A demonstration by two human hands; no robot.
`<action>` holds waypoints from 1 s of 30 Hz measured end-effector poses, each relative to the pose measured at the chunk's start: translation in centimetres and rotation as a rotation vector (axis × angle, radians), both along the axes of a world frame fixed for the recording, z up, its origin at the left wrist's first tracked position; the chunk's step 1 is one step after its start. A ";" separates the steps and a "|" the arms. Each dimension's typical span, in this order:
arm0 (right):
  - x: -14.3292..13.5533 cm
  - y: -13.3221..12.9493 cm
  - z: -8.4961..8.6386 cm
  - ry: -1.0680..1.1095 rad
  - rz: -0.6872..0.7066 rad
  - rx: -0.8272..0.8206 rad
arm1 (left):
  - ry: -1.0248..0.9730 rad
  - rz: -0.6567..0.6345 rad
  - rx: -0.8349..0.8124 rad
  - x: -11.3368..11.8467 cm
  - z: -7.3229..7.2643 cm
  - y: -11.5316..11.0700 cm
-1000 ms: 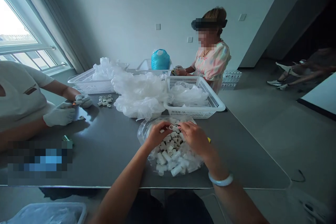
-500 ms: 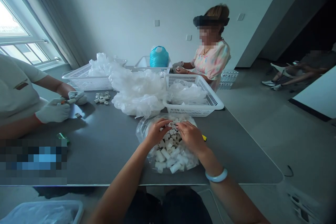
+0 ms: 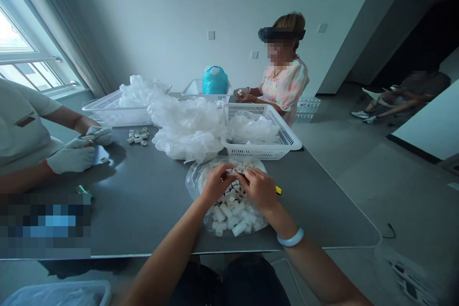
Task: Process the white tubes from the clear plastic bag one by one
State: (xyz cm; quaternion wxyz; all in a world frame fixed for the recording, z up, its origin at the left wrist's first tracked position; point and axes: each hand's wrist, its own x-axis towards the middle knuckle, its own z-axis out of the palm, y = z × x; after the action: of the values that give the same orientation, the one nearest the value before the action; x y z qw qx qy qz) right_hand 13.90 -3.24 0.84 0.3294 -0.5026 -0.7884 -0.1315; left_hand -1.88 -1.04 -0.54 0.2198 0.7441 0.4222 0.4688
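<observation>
A short white plastic pipe fitting (image 3: 235,170) is pinched in the fingers of my left hand (image 3: 218,183), above a pile of similar fittings. My right hand (image 3: 261,188) is closed on a small, slim dark tool (image 3: 241,175), its tip against the fitting; its exact kind is too small to make out. Beneath both hands, several white pipe fittings (image 3: 225,210) lie heaped on an opened clear plastic bag (image 3: 192,178). Just right of the bag, a yellow object (image 3: 278,191) with a dark end lies on the table, partly hidden.
White baskets (image 3: 287,139) and a mound of clear plastic bags (image 3: 186,122) stand beyond the pile. A blue bag (image 3: 215,81) sits behind. A gloved co-worker (image 3: 71,155) works at left, near some loose fittings (image 3: 138,136); another person (image 3: 283,81) stands at the far side.
My right hand has turned slightly and closed in toward my left, and the dark tool's angle has shifted at the fitting. The whole view has swung a little.
</observation>
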 end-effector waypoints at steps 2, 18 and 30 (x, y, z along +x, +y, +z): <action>-0.1 0.0 0.0 0.000 -0.005 0.009 | -0.043 -0.040 0.031 0.1 -0.1 0.1; 0.1 0.0 0.1 0.007 -0.031 0.009 | -0.050 -0.197 0.071 -0.1 0.6 -0.2; 0.4 0.2 0.0 0.014 0.000 0.019 | -0.042 -0.125 0.031 0.0 0.0 0.2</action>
State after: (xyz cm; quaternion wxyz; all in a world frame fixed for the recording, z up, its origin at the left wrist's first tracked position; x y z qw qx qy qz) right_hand 14.30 -3.05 0.86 0.3394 -0.5003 -0.7850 -0.1354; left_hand -1.91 -0.87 -0.52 0.2457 0.7624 0.3629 0.4761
